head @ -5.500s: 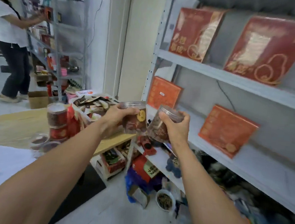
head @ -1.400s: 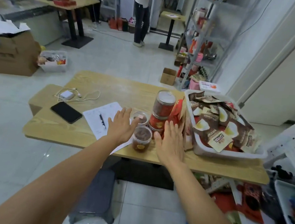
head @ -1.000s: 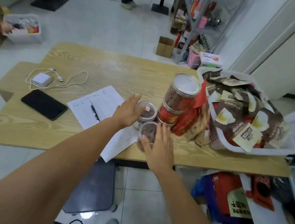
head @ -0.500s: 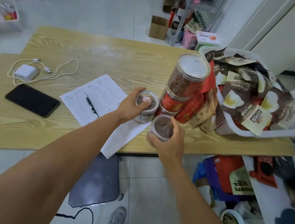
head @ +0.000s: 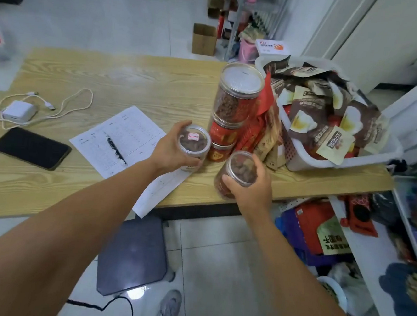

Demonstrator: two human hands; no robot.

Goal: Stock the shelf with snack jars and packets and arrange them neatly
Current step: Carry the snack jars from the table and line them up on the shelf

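Landmark: jar stack on the wooden table. It is three clear-lidded jars, a tall one on top and two short red-labelled ones under it.

Left hand: just left of the stack's base. It grips a small jar with a clear lid and a red-and-white sticker. The thumb curls along the near side and the fingers wrap the far side. The jar stands upright, almost touching the stack's lowest jar. I cannot tell whether its base rests on the table.

Right hand: in front of the stack, slightly to its right, at the table's near edge. It holds a second small jar with brown contents showing through the lid. The thumb is on the left of the jar wall and the fingers curl round the right, just under the lid. The jar is tilted, lid toward the camera. Contact between its base and the table is unclear.

Right of the stack: red and gold packets lean against it. Beyond them is a white basket heaped with brown snack packets.

Left of the stack: a printed sheet with a pen lying on it. Farther left are a black phone and a white charger with a looped cable.

Below the stack, under the table: a dark stool. Behind the stack, on the floor: a cardboard box.
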